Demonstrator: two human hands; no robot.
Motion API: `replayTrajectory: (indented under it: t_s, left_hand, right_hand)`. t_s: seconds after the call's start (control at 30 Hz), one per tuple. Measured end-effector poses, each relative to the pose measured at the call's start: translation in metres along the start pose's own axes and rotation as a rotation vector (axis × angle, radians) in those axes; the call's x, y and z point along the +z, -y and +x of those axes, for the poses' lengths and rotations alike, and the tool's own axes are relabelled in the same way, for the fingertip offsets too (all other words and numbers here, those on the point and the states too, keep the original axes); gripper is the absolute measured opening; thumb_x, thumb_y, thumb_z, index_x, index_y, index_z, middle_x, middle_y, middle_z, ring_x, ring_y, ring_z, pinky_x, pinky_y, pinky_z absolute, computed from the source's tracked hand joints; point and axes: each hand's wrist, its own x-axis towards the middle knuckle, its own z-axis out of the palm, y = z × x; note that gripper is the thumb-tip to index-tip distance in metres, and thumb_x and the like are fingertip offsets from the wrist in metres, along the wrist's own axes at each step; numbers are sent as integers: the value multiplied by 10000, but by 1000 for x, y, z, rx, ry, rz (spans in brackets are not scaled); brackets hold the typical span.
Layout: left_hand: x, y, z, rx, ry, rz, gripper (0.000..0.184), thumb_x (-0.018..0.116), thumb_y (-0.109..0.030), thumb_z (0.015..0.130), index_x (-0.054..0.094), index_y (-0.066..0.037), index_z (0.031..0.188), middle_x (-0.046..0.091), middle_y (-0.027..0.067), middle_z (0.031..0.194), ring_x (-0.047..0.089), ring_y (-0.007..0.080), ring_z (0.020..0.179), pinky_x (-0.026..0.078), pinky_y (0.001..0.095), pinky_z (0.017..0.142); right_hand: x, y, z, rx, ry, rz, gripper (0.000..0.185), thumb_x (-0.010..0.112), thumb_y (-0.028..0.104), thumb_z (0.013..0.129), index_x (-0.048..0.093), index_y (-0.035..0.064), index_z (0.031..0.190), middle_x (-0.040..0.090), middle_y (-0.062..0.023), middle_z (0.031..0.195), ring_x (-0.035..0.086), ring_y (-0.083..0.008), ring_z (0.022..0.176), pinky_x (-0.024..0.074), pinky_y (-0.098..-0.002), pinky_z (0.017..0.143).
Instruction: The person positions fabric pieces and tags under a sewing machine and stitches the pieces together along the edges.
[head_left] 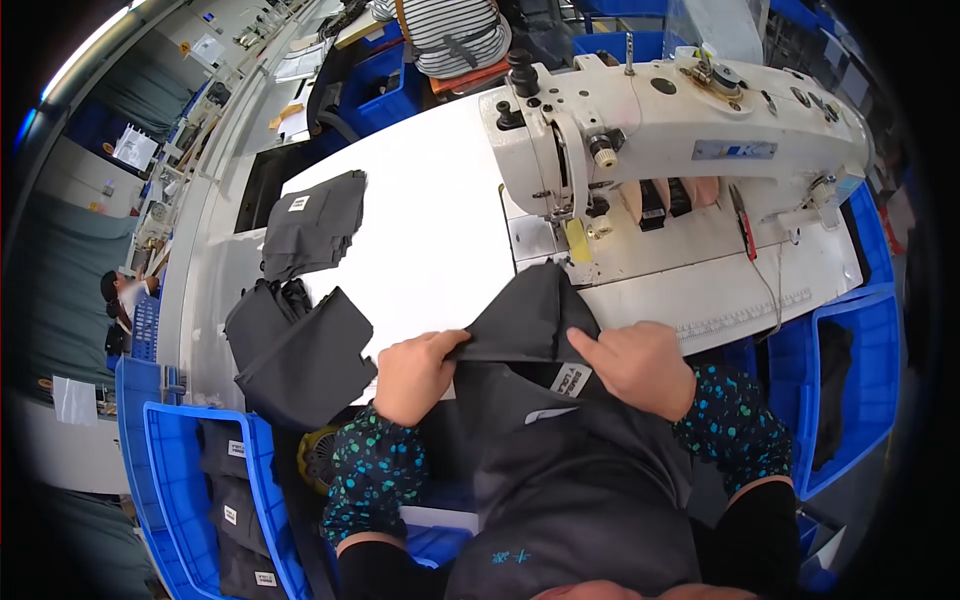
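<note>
A dark grey fabric piece (525, 320) stretches between my two hands at the front edge of the sewing table. My left hand (412, 375) pinches its left edge, fingers curled under. My right hand (640, 368) grips the right side, thumb on top and other fingers folded in. The fabric's far point reaches close to the presser foot of the white sewing machine (680, 130). Just below the stretched edge shows a white label (570, 380) with dark lettering. To the left of my left hand lies a loose heap of grey fabric pieces (300, 355).
A neat stack of grey pieces (315, 225) lies farther back on the white table (430, 190). Red-handled snips (742, 222) rest by the machine. Blue bins stand at left (160, 480) and right (880, 390). A person in a striped top (455, 35) sits beyond the table.
</note>
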Motion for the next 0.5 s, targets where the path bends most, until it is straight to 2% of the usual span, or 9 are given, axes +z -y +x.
replayTrajectory:
  t_s: [0.07, 0.13, 0.17, 0.27, 0.33, 0.37, 0.4, 0.47, 0.5]
  left_hand:
    - [-20, -5, 7, -115, 261, -177, 352, 779, -256, 807, 704, -126, 1125, 694, 72, 860, 682, 292, 775, 537, 397, 680]
    - [-37, -10, 16, -52, 101, -248, 467, 802, -419, 794, 704, -102, 1123, 685, 109, 915, 675, 319, 842, 534, 396, 706]
    - [-43, -17, 23, -127, 41, -275, 512, 796, -459, 791, 701, -79, 1120, 676, 125, 955, 664, 339, 894, 531, 399, 735]
    - [-25, -44, 44, -110, -252, 20, 455, 805, -392, 792, 699, -41, 1062, 690, 119, 976, 661, 296, 836, 539, 381, 733]
    - [-1, -60, 54, -115, -173, 51, 423, 776, -429, 819, 704, -64, 1019, 705, 113, 947, 670, 307, 864, 540, 394, 732]
    - [16, -58, 57, -77, -160, 22, 507, 715, -527, 840, 710, -38, 975, 681, 128, 800, 659, 319, 745, 518, 404, 638]
    - [27, -51, 56, -76, -159, 23, 507, 715, -527, 840, 710, -38, 975, 681, 128, 800, 659, 319, 745, 518, 404, 638]
    - [34, -47, 60, -222, 27, -256, 430, 736, -454, 853, 711, -25, 877, 632, 172, 677, 645, 334, 644, 491, 415, 584]
    - [35, -44, 57, -190, -85, -437, 366, 756, -339, 865, 678, 9, 784, 562, 198, 603, 547, 313, 511, 451, 387, 541]
  right_hand:
    - [12, 4, -15, -44, 191, -84, 386, 640, 123, 745, 713, 26, 1112, 543, -15, 669, 591, -182, 565, 448, -314, 504]
    - [20, 10, -22, -34, 219, -105, 370, 614, 136, 758, 713, 20, 1095, 528, -19, 669, 561, -197, 533, 443, -337, 488]
    - [21, 13, -22, -33, 212, -116, 377, 618, 133, 750, 712, 16, 1096, 530, -24, 670, 563, -196, 534, 443, -337, 484]
    - [22, 23, -18, -51, 219, -164, 370, 627, 131, 744, 712, 4, 1081, 539, -18, 664, 578, -179, 545, 447, -315, 499]
    - [22, 24, -18, -67, 231, -206, 356, 633, 132, 746, 714, -5, 1064, 547, -6, 656, 592, -163, 555, 451, -293, 516]
    - [23, 24, -20, -50, 226, -145, 412, 648, 151, 743, 696, 10, 1127, 553, -15, 687, 598, -166, 579, 456, -296, 527]
    - [24, 24, -21, -32, 220, -87, 472, 663, 170, 740, 678, 25, 1189, 559, -24, 717, 605, -170, 603, 461, -299, 537]
    - [13, 23, -16, 47, 110, -64, 551, 690, 177, 724, 641, 50, 1258, 559, -35, 761, 607, -174, 633, 468, -307, 547]
    - [10, 20, -14, 127, 3, -39, 638, 718, 184, 708, 605, 75, 1326, 560, -46, 804, 610, -177, 664, 474, -316, 557]
